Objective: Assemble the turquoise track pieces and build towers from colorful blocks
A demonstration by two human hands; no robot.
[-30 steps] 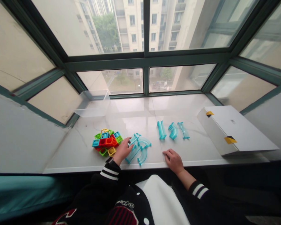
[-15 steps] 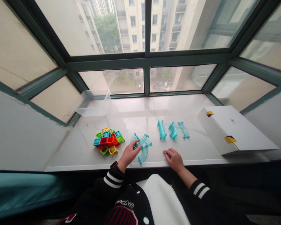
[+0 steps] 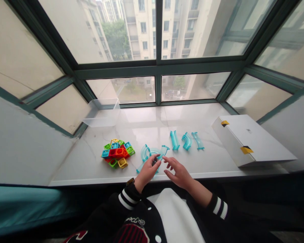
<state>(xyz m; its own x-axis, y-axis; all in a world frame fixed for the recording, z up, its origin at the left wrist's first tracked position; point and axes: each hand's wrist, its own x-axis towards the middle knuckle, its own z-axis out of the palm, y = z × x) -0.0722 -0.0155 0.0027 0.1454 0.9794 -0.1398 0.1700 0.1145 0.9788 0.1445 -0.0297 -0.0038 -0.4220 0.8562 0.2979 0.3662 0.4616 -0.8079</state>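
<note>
My left hand is over a loose cluster of see-through blue curved track pieces. Its thumb and fingers curl together around a small dark patch, which I cannot make out. Part of the cluster is hidden under this hand, and one piece end pokes out to its left. My right hand hovers just right of it, fingers apart and holding nothing, its index fingertip near the cluster's right-hand piece. Behind it, a straight track piece, a short curved piece and a wavy piece lie in a row.
Left of the cluster sits a heap of red, green, blue and yellow block frames. A clear plastic bin stands at the back left by the window. On the right lies a white box with yellow-black tabs. The sill's front edge runs before me.
My left hand has moved right and slightly nearer me, and the blue pieces around it have shifted. My right hand has come left beside it and its fingers have spread.
</note>
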